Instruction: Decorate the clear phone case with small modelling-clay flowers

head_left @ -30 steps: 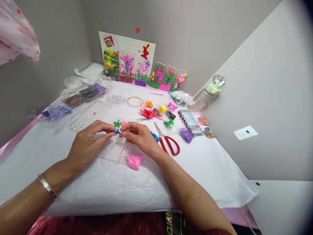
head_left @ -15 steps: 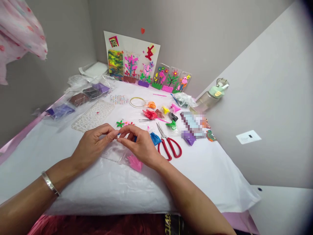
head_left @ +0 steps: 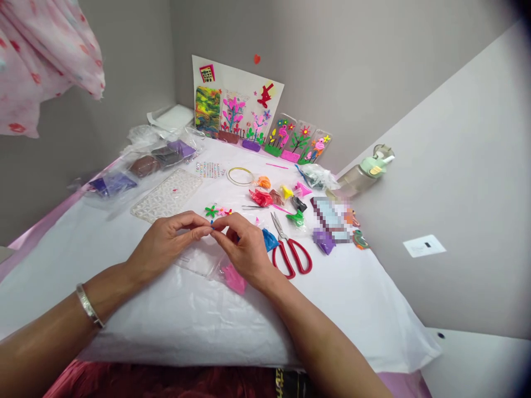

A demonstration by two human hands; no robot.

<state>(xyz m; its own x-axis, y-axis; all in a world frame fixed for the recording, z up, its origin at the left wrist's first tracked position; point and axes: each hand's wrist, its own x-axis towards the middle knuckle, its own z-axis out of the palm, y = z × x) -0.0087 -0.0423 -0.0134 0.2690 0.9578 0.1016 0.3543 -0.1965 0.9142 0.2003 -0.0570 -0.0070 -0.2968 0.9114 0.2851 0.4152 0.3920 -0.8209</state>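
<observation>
Between the fingertips of both hands is a tiny piece of blue clay (head_left: 212, 223), mostly covered by the fingers. My left hand (head_left: 168, 240) pinches it from the left, thumb against forefinger. From the other side my right hand (head_left: 244, 246) pinches it too, the tips of the two hands nearly touching. Below them lies a clear flat plastic case (head_left: 198, 263), partly hidden by the hands. A packet of pink clay (head_left: 234, 279) sits under my right wrist, and a packet of blue clay (head_left: 270, 240) peeks out beside that hand. Small clay flowers (head_left: 211, 211) lie just beyond the fingertips.
Red-handled scissors (head_left: 292, 255) lie right of my hands. Past them are several bagged clays, such as green clay (head_left: 296, 218) and red clay (head_left: 260, 197). A textured clear sheet (head_left: 168, 194) lies left. A bottle (head_left: 360, 172) stands by the wall; decorated cases (head_left: 280, 135) lean at the back.
The whole scene has shifted slightly right in the view as the camera turned. Both hands keep their pinch at the same place over the table, and the blue bit shows a little more.
</observation>
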